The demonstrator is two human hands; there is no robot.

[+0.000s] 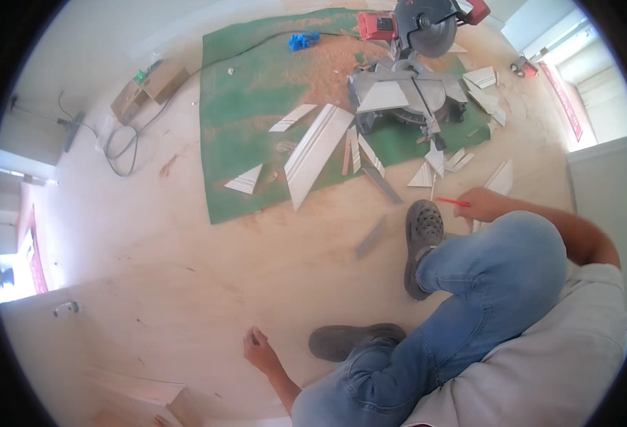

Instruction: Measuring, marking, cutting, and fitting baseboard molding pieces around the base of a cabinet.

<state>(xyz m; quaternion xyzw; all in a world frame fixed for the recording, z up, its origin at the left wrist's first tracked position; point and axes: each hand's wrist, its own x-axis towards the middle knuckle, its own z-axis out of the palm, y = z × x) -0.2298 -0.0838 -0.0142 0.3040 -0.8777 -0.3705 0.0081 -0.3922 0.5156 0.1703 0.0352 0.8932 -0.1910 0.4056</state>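
Observation:
My right hand (478, 205) grips a red pencil-like stick (447, 200) at the right, beside my bent knee (527, 249) and just right of my grey clog (424, 228). My left hand (258, 347) is low in the middle, over the pale floor (185, 263), left of my other clog (342, 341). Its fingers are curled, and what is in them, if anything, is too small to make out. Ahead of my right hand lie cut white molding pieces (420, 174), and a long molding board (313, 156) rests on a green mat (235, 128).
A mitre saw (406, 85) stands on the sawdusty mat with a blue object (303, 41) behind it. Cardboard boxes (164, 80) and a coiled cable (121, 149) lie at the left. A red-and-grey tool (523, 67) sits far right. A white panel (135, 391) is at lower left.

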